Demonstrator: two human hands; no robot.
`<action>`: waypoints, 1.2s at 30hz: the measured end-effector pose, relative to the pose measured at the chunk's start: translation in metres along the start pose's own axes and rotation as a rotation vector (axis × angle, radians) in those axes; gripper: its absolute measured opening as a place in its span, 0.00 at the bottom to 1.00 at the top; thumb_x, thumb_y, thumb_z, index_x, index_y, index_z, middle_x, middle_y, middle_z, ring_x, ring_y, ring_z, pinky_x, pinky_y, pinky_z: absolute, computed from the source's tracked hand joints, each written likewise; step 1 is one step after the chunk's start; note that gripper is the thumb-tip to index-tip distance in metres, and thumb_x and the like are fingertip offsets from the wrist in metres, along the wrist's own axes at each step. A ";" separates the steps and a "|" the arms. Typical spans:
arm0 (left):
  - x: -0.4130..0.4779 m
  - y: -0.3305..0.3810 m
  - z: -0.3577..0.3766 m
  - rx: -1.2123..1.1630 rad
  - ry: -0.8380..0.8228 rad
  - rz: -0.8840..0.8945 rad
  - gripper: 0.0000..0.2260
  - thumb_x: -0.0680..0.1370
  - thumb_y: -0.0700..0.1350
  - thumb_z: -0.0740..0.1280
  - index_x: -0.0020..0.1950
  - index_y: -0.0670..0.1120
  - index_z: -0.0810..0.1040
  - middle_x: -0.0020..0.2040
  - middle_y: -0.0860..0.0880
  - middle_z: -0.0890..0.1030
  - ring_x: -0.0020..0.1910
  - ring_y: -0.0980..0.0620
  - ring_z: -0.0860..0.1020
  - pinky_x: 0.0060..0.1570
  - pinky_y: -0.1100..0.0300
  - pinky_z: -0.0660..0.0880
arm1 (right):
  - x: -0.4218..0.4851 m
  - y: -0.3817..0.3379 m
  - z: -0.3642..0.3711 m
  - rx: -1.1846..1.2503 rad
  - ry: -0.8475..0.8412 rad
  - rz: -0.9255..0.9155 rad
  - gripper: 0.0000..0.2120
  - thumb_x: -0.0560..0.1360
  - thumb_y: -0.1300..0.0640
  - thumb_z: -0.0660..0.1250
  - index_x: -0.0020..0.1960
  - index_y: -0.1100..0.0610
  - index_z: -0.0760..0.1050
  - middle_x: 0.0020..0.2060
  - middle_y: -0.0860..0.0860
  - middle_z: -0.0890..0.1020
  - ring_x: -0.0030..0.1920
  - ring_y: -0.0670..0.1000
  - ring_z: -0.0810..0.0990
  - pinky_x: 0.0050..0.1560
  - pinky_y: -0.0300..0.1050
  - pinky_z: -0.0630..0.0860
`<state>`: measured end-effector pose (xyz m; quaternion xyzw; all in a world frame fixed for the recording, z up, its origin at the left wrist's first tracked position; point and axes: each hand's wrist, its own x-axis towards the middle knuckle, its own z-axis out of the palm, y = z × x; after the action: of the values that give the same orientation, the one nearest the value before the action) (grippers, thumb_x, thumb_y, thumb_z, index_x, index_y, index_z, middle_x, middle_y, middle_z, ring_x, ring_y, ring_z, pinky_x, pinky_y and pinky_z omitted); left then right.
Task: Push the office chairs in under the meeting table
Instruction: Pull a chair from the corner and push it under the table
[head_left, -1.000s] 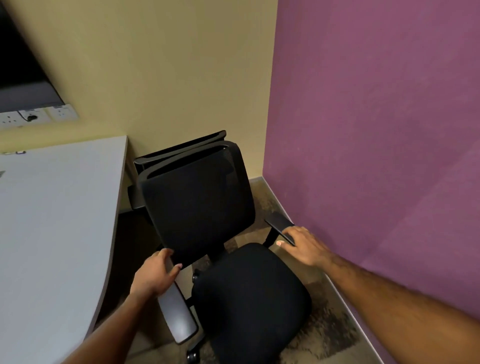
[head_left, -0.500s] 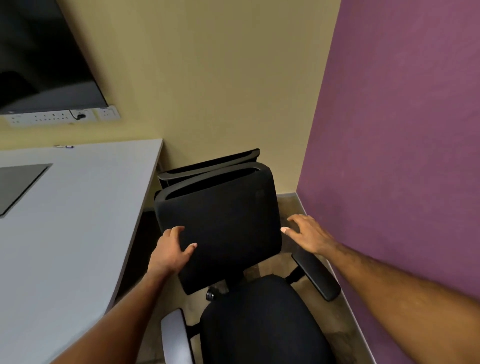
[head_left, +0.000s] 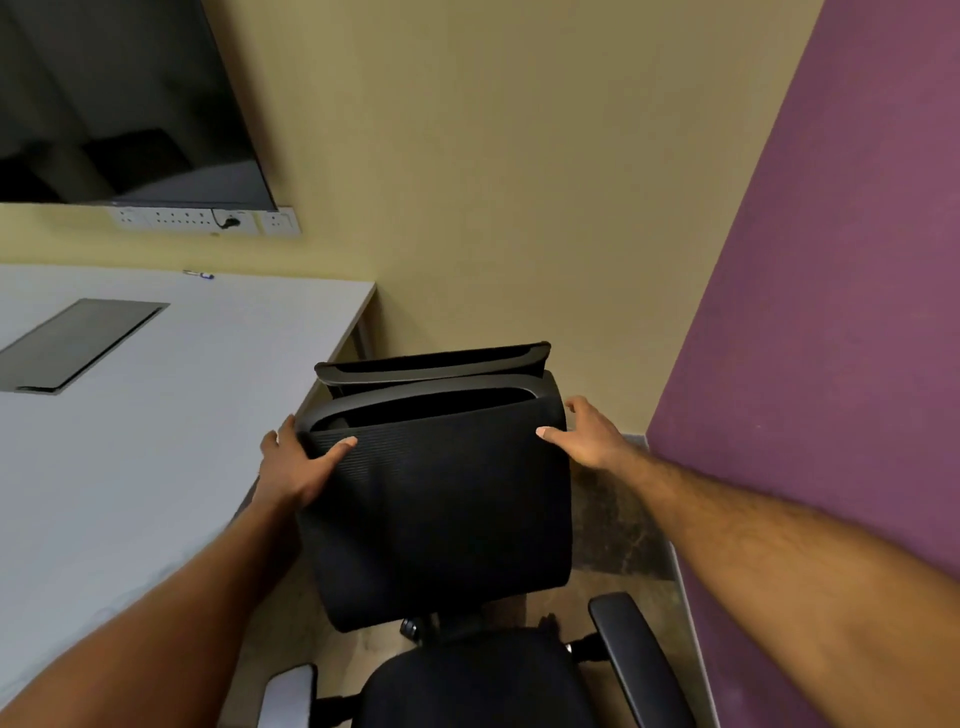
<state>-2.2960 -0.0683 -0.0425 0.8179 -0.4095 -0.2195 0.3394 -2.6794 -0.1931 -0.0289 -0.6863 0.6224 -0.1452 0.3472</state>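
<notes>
A black office chair (head_left: 441, 519) stands in front of me, its seat toward me and its mesh backrest facing me. My left hand (head_left: 296, 467) grips the backrest's upper left corner, thumb on the front. My right hand (head_left: 589, 434) holds the upper right corner, fingers wrapped behind. A second black chair (head_left: 436, 361) stands just behind the first; only the top of its backrest shows. The grey meeting table (head_left: 156, 415) lies to the left, its edge next to the chair.
A purple wall (head_left: 831, 364) is close on the right, a beige wall (head_left: 493, 182) ahead. A dark screen (head_left: 114, 98) and a socket strip (head_left: 202, 221) hang above the table. A dark cable hatch (head_left: 78, 343) is set in the tabletop. The chair's armrests (head_left: 634, 654) stick out near me.
Both hands left the armrests and rose to the backrest's top corners, where they now grip. My view lifted, showing more of the wall and screen.
</notes>
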 end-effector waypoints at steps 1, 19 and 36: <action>0.001 -0.001 0.002 -0.005 -0.015 0.005 0.44 0.70 0.65 0.74 0.79 0.47 0.61 0.77 0.39 0.61 0.75 0.37 0.63 0.75 0.39 0.63 | 0.010 -0.002 0.000 0.035 -0.026 0.000 0.33 0.74 0.43 0.73 0.72 0.55 0.66 0.68 0.53 0.75 0.69 0.56 0.74 0.58 0.44 0.71; -0.004 -0.019 0.003 -0.122 -0.134 -0.117 0.58 0.67 0.72 0.71 0.82 0.52 0.38 0.83 0.50 0.36 0.81 0.38 0.47 0.78 0.37 0.52 | 0.025 0.007 0.040 0.089 0.038 0.044 0.28 0.80 0.43 0.65 0.74 0.53 0.64 0.69 0.56 0.76 0.68 0.60 0.75 0.59 0.48 0.69; 0.021 -0.002 0.038 -0.193 -0.214 0.000 0.55 0.70 0.68 0.73 0.83 0.52 0.41 0.83 0.50 0.36 0.81 0.38 0.43 0.78 0.36 0.48 | 0.004 0.053 0.023 -0.063 0.233 0.037 0.17 0.83 0.50 0.60 0.63 0.62 0.72 0.57 0.62 0.80 0.56 0.64 0.79 0.56 0.57 0.76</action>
<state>-2.3078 -0.0990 -0.0713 0.7534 -0.4204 -0.3436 0.3708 -2.7045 -0.1894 -0.0810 -0.6638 0.6753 -0.1978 0.2534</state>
